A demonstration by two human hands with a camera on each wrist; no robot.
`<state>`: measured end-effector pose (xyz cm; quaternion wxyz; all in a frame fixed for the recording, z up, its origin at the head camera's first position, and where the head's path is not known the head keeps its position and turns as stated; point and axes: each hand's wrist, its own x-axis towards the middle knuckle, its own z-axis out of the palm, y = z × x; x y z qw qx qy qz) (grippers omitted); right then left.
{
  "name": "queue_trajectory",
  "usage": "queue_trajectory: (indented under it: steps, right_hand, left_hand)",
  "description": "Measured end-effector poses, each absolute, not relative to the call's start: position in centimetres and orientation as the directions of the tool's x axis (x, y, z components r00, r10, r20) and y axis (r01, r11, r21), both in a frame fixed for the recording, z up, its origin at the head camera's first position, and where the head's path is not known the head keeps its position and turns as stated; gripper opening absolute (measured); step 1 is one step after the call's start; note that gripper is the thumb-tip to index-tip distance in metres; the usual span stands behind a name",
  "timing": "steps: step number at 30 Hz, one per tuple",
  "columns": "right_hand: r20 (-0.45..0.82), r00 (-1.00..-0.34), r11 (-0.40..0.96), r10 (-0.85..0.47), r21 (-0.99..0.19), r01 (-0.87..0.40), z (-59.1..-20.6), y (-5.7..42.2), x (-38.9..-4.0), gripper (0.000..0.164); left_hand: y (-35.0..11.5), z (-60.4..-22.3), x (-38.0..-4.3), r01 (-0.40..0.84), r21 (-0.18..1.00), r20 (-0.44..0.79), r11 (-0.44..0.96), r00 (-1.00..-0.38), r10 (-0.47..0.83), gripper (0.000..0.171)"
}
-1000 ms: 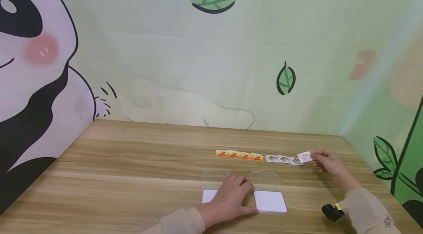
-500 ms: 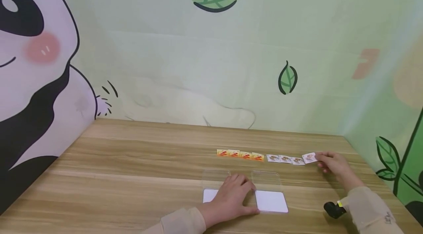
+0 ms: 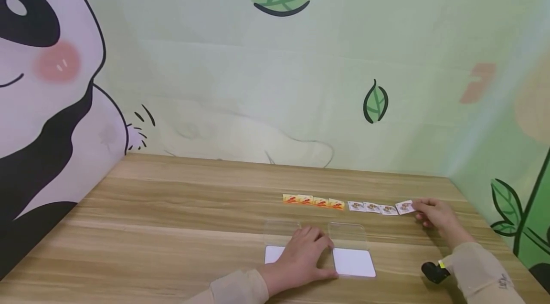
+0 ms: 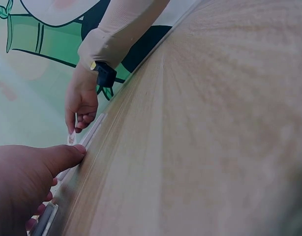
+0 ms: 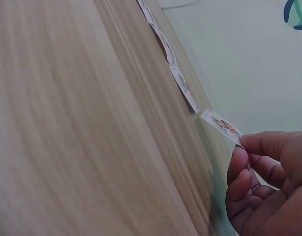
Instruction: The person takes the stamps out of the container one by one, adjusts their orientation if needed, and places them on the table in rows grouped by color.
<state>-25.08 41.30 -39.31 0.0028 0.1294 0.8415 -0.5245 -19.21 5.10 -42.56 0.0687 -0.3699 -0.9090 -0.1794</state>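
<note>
So the wooden table (image 3: 172, 208) looks the same as a second ago, and the left hand (image 3: 301, 258) hasn't budged: it lies flat, fingers relaxed, over the two clear trays (image 3: 350, 256) with white bottoms. What's changed is on the right. The right hand (image 3: 434, 213) has come down and out a bit, pinching a small white card (image 3: 405, 207) between thumb and fingertips, and that card now sits low at the right end of the row of white cards (image 3: 373, 207), beside the orange cards (image 3: 313, 201). Looks like the row's about to get its fourth card, though it isn't let go yet.
</note>
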Motion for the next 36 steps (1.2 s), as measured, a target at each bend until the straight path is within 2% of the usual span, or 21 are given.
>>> queue_trajectory:
  steps: [10,26,36]
  right_hand:
    - [-0.144,-0.965,0.437,0.221,-0.870,0.230,-39.35,41.30,-24.92,0.015]
    - [-0.110,-0.970,0.543,0.218,-0.812,0.214,-39.05,40.92,-24.88,0.040]
    - [-0.103,-0.967,0.559,0.235,-0.800,0.220,-39.07,40.86,-25.04,0.029]
  left_hand:
    - [5.12,-42.79,-19.29,0.701,0.269,0.269,0.660,-0.713,0.648,0.047]
    - [5.08,-42.55,-19.23,0.699,0.281,0.262,0.658,-0.715,0.648,0.046]
    - [5.16,-42.59,-19.24,0.697,0.274,0.264,0.662,-0.717,0.645,0.047]
